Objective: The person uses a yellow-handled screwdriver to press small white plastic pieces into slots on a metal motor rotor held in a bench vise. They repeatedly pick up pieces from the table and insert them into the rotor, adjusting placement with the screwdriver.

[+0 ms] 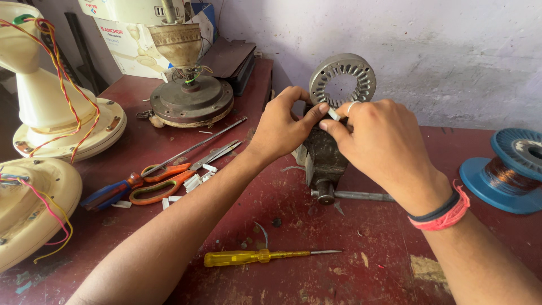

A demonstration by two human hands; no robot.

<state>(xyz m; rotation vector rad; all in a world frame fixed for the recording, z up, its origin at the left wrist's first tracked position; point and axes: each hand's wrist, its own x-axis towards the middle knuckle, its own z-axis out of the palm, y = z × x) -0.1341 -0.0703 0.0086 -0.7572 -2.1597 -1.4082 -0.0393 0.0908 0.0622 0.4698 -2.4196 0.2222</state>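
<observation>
Pinching a thin white paper strip (pixel 333 114) between both hands' fingertips, left hand (pixel 280 131) and right hand (pixel 384 141) hold it beside the slotted metal ring (pixel 342 81) clamped in the vise (pixel 323 155); it looks light, flimsy, easily creased.

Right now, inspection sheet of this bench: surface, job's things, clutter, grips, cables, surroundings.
Surface: worn red bench top, paint chipped.
Job's things: slotted stator ring upright in a bench vise; small white strip at the ring's lower edge.
Clutter: orange scissors, blue-handled screwdriver, yellow screwdriver, white strip offcuts.
Grips: left hand and right hand pinch the strip together.
Cables: red-yellow wires on cream fan housings.
Surroundings: copper wire spool, fan motor, plastered wall.
</observation>
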